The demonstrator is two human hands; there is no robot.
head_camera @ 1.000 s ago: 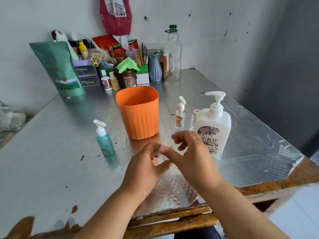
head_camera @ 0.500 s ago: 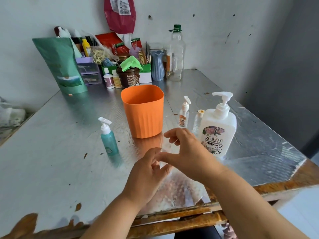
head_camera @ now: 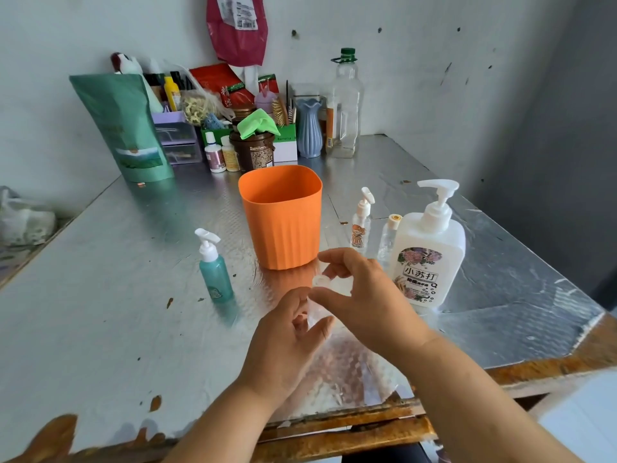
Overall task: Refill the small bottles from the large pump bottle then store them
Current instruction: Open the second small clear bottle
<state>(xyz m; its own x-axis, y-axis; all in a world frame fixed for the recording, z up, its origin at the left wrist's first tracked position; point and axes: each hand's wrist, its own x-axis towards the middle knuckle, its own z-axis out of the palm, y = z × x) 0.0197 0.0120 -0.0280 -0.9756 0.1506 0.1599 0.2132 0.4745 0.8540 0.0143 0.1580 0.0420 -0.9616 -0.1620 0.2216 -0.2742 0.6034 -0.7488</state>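
Note:
My left hand [head_camera: 287,339] grips a small clear bottle [head_camera: 317,315] near the table's front. My right hand [head_camera: 364,299] pinches the bottle's white cap [head_camera: 322,281] at its top. The large white pump bottle [head_camera: 427,255] stands just right of my hands. Beside it stand a small clear pump bottle [head_camera: 362,222] with an orange picture and a small clear bottle with a yellow-ringed cap [head_camera: 389,238]. A small teal pump bottle [head_camera: 215,269] stands to the left. An orange cup [head_camera: 282,218] stands behind my hands.
The metal-covered table [head_camera: 100,295] has a worn wooden front edge. Clutter lines the back wall: a green pouch [head_camera: 123,128], a brown jar [head_camera: 252,150], a blue vase [head_camera: 310,128], a tall clear bottle [head_camera: 345,105] and small drawers.
My right hand has risen a little over the small clear bottle, and the white cap now shows between its fingers. My left hand stays on the bottle.

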